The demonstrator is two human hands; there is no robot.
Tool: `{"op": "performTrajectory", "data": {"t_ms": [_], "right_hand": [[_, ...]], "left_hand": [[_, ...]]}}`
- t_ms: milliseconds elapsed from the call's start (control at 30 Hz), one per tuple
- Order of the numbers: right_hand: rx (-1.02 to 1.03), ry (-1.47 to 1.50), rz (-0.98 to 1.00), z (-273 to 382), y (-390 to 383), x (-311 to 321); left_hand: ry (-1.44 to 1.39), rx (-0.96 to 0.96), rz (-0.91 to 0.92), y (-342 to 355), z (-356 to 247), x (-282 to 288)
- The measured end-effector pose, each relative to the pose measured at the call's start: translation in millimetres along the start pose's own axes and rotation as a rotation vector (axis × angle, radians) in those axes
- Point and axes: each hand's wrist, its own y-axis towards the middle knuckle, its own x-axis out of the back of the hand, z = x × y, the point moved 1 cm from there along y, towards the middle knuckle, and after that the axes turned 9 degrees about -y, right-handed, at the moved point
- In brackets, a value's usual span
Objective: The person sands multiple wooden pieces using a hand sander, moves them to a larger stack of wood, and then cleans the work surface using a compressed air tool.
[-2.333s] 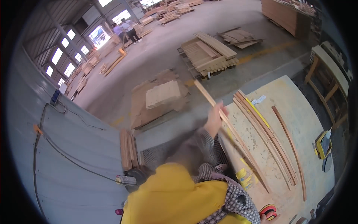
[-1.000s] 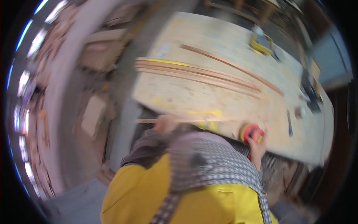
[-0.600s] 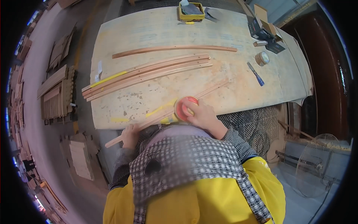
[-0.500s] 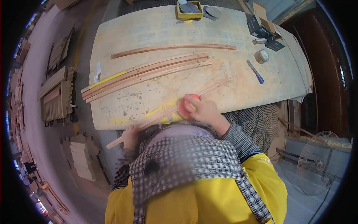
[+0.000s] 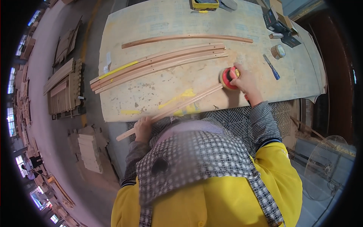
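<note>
A thin wooden strip (image 5: 185, 102) lies slantwise across the table's near edge, its left end jutting past it. My left hand (image 5: 143, 128) is closed around the strip near that overhanging end. At the strip's far right end, my right hand (image 5: 246, 83) grips a round red sander (image 5: 227, 78) from above. The sander's disc covers that end of the strip, so the tip is hidden. Beyond it lie several more wooden strips (image 5: 159, 67) side by side, one marked with yellow, and a single strip (image 5: 185, 37) farther back.
On the covered table (image 5: 151, 30), a blue-handled scraper (image 5: 273, 69), a tape roll (image 5: 278, 52) and dark boxes (image 5: 278, 22) sit at the right. A yellow bin (image 5: 204, 4) stands at the far edge. Stacked wood (image 5: 64, 90) is on the left floor; a fan (image 5: 327, 159) is at lower right.
My right hand has slid the sander along the strip, rightward and away, from its middle to the far end. My left hand keeps its hold. The whole view has shifted a little.
</note>
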Motion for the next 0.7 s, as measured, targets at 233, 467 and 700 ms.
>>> {"op": "performTrajectory", "data": {"t_ms": [233, 467, 700], "right_hand": [[0.342, 0.129, 0.135, 109, -68, -45], [0.499, 0.209, 0.065, 116, -91, -55], [0.107, 0.055, -0.065, -13, -28, -18]], "left_hand": [[-0.054, 0.044, 0.095, 6, -2, 2], [-0.009, 0.036, 0.016, -9, 3, 4], [0.034, 0.060, 0.202, -8, 5, 15]]}}
